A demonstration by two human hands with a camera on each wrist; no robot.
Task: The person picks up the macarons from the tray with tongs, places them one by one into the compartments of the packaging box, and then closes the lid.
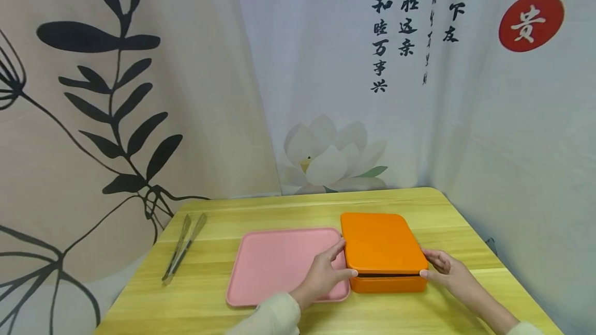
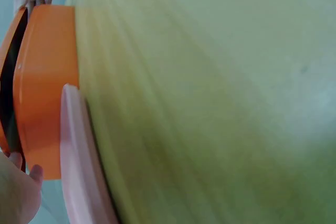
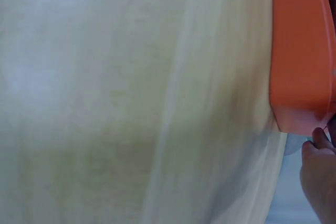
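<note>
Both our hands grasp the orange box (image 1: pixel 383 249) by its lid: the left hand (image 1: pixel 326 273) pinches the lid's left near corner between thumb and fingers, and the right hand (image 1: pixel 444 265) does the same at the right near corner. A dark gap shows along the front under the lid, so it seems to be a little raised from the lower part. The box sits on the wooden table (image 1: pixel 419 206), near the front edge, with its left side touching or slightly over the pink tray (image 1: pixel 274 260). To do this step well, we think both sides should rise evenly and straight up, so the lid does not jam and the lower part does not drag against the tray. Metal tongs (image 1: pixel 183 247) lie well apart, on the left of the table.
</note>
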